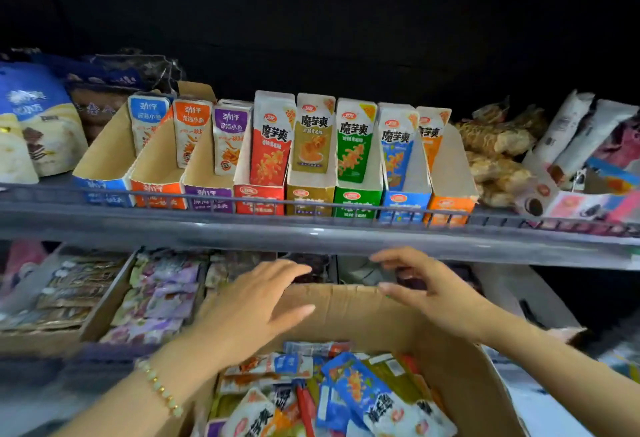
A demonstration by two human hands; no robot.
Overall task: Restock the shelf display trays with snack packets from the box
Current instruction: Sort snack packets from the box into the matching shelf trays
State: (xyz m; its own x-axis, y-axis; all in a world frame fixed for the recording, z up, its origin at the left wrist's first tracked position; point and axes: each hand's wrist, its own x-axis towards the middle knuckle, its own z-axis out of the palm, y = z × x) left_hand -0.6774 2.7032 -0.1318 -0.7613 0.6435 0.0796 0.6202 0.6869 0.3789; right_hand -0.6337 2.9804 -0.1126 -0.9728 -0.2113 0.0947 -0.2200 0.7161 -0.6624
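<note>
- Left hand (pixel 256 301), fingers straight, empty, over the far rim of the box (pixel 349 301).
- Right hand (pixel 427 293), relaxed, empty, at its 3 o'clock.
- Snack packets (pixel 349 398) in the box, 6 o'clock; display trays (pixel 259 194) behind the shelf rail (pixel 346 210), 12 o'clock.

Upper shelf (pixel 311 234), grey, with a low wire rail (pixel 207 194) along its front edge. Eight cardboard display trays (pixel 258 199) stand in a row behind the rail, side by side and touching. From the left their fronts are blue, orange, purple, red, ochre, green, blue and orange. Each holds upright packets (pixel 272 139) matching its colour. Left of the row, blue-and-white bags (pixel 31 125) lean upright, with darker bags (pixel 104 90) behind them. Right of the row lie clear-wrapped brown snacks (pixel 498 152), then long white packets (pixel 571 128) tilted in a pink-fronted tray (pixel 588 206). Beneath the shelf, open cardboard trays (pixel 107 301) hold flat packets.
</note>
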